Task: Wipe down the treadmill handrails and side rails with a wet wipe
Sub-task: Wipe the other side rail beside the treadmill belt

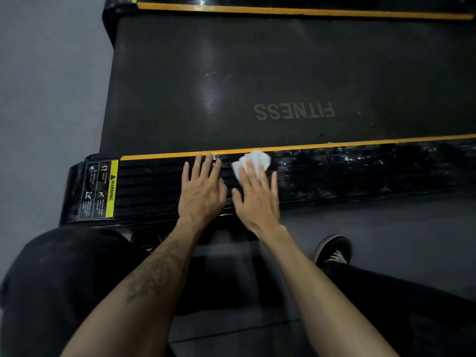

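- The person crouches beside a treadmill, both forearms reaching forward onto the near side rail [334,173], a black ribbed strip edged along its far side by an orange stripe [360,142].
- The right hand [257,197] lies flat on the rail with straight, spread fingers, pressing a crumpled white wet wipe [253,159] against the ribbed surface; the wipe pokes out past the fingertips, close to the orange stripe.
- The left hand [202,188] rests palm-down on the same rail just beside the right one, fingers straight and slightly spread, holding nothing.
- To the right of the wipe the rail shows pale, patchy smears.
- A yellow and black warning label [100,189] sits at the rail's left end.
- Beyond the rail lies the dark running belt [180,86], printed with the word FITNESS.
- A black sneaker [333,251] with white laces stands on the grey floor [38,99] at lower right.
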{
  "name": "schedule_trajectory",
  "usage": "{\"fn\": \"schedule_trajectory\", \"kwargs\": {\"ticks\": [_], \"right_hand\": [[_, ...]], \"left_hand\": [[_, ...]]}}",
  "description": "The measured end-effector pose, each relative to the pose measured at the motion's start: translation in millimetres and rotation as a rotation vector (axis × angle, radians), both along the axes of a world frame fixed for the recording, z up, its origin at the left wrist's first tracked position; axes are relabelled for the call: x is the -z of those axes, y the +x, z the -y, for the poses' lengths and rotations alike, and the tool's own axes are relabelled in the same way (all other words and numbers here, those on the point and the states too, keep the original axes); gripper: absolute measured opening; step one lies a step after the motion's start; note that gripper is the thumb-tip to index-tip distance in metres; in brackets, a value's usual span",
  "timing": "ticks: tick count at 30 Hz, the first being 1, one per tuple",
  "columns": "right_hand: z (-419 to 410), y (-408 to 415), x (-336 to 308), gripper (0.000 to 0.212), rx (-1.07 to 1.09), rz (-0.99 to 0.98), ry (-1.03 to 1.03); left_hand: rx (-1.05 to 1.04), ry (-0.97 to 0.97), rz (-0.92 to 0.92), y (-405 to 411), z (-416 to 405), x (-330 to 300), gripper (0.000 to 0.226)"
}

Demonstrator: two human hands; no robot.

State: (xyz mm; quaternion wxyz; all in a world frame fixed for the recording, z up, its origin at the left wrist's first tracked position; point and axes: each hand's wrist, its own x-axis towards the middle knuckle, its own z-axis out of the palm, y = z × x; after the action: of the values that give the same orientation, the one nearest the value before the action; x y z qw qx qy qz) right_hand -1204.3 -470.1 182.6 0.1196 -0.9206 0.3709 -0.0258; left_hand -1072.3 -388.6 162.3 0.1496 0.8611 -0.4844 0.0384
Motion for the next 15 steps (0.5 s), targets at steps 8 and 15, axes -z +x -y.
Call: {"fn": "schedule_trajectory", "kwargs": {"ticks": [8, 15], "right_hand": [[32, -22, 4, 0.064, 0.126, -0.084, -0.039], [7, -19, 4, 0.065, -0.126, -0.067, -0.046]], "left_hand": [[0.008, 0.024, -0.005, 0, 0, -1, 0.06], [0.002, 0.024, -0.005, 1, 0, -2, 0.061]]}}
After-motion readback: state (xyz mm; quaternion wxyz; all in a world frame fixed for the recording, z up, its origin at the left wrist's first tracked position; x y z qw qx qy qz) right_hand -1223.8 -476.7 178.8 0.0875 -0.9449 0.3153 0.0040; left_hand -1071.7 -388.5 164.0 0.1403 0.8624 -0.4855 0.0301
